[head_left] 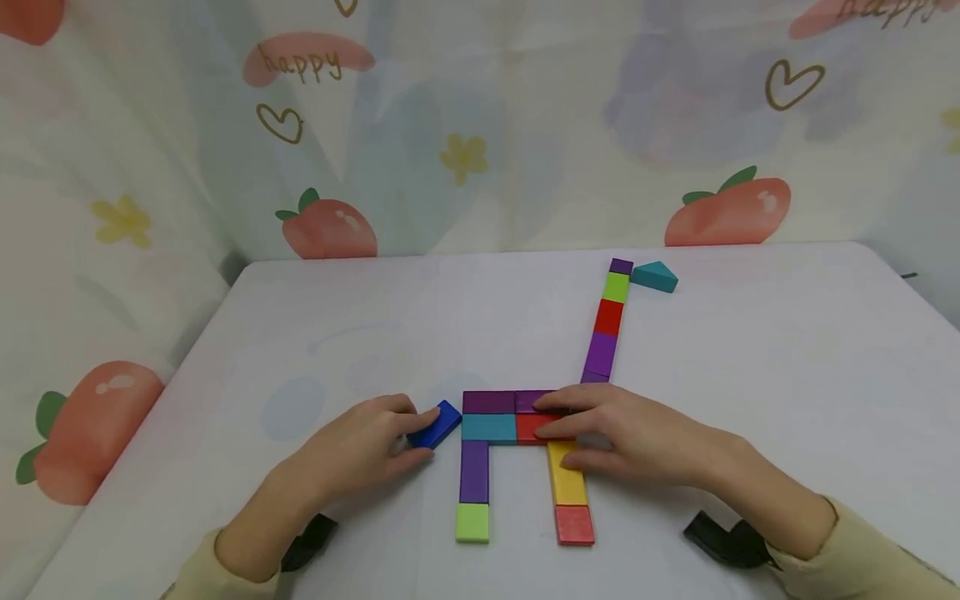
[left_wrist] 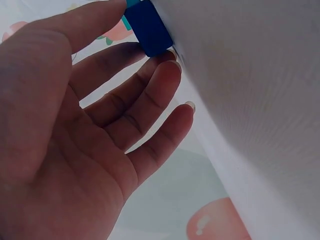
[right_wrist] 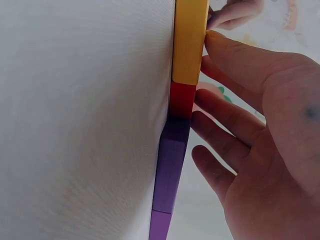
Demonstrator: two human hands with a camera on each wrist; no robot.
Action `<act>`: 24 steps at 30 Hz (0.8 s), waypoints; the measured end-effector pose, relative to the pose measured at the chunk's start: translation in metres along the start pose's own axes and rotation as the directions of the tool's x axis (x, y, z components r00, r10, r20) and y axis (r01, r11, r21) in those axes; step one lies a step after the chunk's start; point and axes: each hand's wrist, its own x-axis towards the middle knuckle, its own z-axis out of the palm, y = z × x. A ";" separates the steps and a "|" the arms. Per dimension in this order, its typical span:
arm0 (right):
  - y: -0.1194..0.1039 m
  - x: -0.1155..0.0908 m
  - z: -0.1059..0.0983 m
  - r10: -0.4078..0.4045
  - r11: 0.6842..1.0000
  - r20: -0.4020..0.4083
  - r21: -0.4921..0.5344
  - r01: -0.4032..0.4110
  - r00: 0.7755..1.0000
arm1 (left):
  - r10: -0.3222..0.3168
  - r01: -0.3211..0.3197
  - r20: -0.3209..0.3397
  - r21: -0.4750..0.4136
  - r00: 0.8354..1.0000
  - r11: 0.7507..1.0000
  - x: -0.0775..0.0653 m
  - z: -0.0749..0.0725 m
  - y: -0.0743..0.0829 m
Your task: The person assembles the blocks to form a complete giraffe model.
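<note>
My left hand (head_left: pixel 352 446) pinches a blue block (head_left: pixel 438 425) between thumb and fingers, its upper corner right at the left end of a flat block figure. In the left wrist view the blue block (left_wrist: pixel 151 30) shows at the fingertips. The figure's body has a dark purple block (head_left: pixel 489 402) above a teal block (head_left: pixel 487 427), with a red block (head_left: pixel 529 427) beside the teal. My right hand (head_left: pixel 637 433) rests over the body's right end, fingers extended, fingertips at the red block and the yellow block (head_left: pixel 567 483), hiding part of them.
Below the body hang a purple block (head_left: pixel 474 471) with a green block (head_left: pixel 472 523), and a red block (head_left: pixel 574 525) under the yellow. A slanting column with a red block (head_left: pixel 609 317) rises at the right, a teal triangular block (head_left: pixel 656 277) beside its top.
</note>
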 end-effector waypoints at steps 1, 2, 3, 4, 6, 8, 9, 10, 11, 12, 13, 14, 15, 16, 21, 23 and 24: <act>-0.001 0.000 0.000 -0.004 1.000 0.000 0.003 0.004 1.000 | -0.003 0.003 0.004 -0.001 1.000 1.000 0.000 0.000 0.000; -0.001 0.000 0.000 -0.003 1.000 0.001 0.005 0.003 1.000 | -0.003 0.003 0.007 -0.002 1.000 1.000 0.000 -0.001 0.000; -0.001 0.000 -0.001 -0.006 1.000 0.001 0.006 0.006 1.000 | -0.003 0.003 0.010 -0.004 1.000 1.000 0.000 -0.001 0.000; -0.001 0.000 -0.001 -0.009 1.000 0.002 0.006 0.009 1.000 | -0.003 0.003 0.012 -0.004 1.000 1.000 0.000 -0.001 0.000; -0.002 0.000 -0.002 -0.015 1.000 0.004 0.007 0.015 1.000 | -0.001 0.001 0.016 -0.001 1.000 1.000 0.000 -0.001 0.000; -0.002 0.000 -0.002 -0.012 1.000 0.007 0.005 0.012 1.000 | 0.007 -0.007 0.015 0.002 1.000 1.000 0.000 -0.001 0.000; -0.002 0.001 -0.002 -0.011 1.000 0.008 0.004 0.011 1.000 | 0.010 -0.011 0.013 0.005 1.000 1.000 0.000 -0.001 0.000; -0.002 0.000 -0.002 -0.011 1.000 0.007 0.003 0.011 1.000 | 0.016 -0.016 0.009 0.007 1.000 1.000 -0.001 -0.001 0.000; -0.002 0.001 -0.002 -0.012 1.000 0.007 0.002 0.012 1.000 | 0.021 -0.021 0.006 0.011 1.000 1.000 -0.001 -0.001 0.000; -0.002 0.001 -0.002 -0.013 1.000 0.006 0.003 0.013 1.000 | 0.024 -0.024 0.004 0.015 1.000 1.000 -0.001 -0.001 0.000; -0.002 0.001 -0.001 -0.016 1.000 0.004 0.004 0.016 1.000 | 0.026 -0.026 0.003 0.020 1.000 0.999 -0.002 -0.001 0.000; -0.003 0.001 -0.001 -0.017 1.000 0.003 0.004 0.017 1.000 | 0.030 -0.030 -0.001 0.024 1.000 0.999 -0.002 -0.001 -0.001; -0.003 0.001 -0.001 -0.017 1.000 0.002 0.005 0.017 1.000 | 0.032 -0.031 -0.003 0.028 0.999 0.999 -0.002 -0.001 -0.001; -0.003 0.001 0.000 -0.018 1.000 0.000 0.006 0.018 1.000 | 0.033 -0.033 -0.006 0.032 0.999 0.999 -0.002 -0.001 -0.001; -0.004 0.002 0.000 -0.018 1.000 0.000 0.004 0.018 1.000 | 0.032 -0.032 -0.015 0.042 0.999 0.999 -0.003 -0.001 -0.002; -0.004 0.002 0.001 -0.016 1.000 0.002 0.009 0.016 1.000 | 0.033 -0.032 -0.014 0.046 0.999 0.998 -0.004 -0.001 -0.002; -0.004 0.002 0.001 -0.016 1.000 0.002 0.010 0.016 1.000 | 0.035 -0.034 -0.015 0.049 0.999 0.998 -0.005 -0.001 -0.002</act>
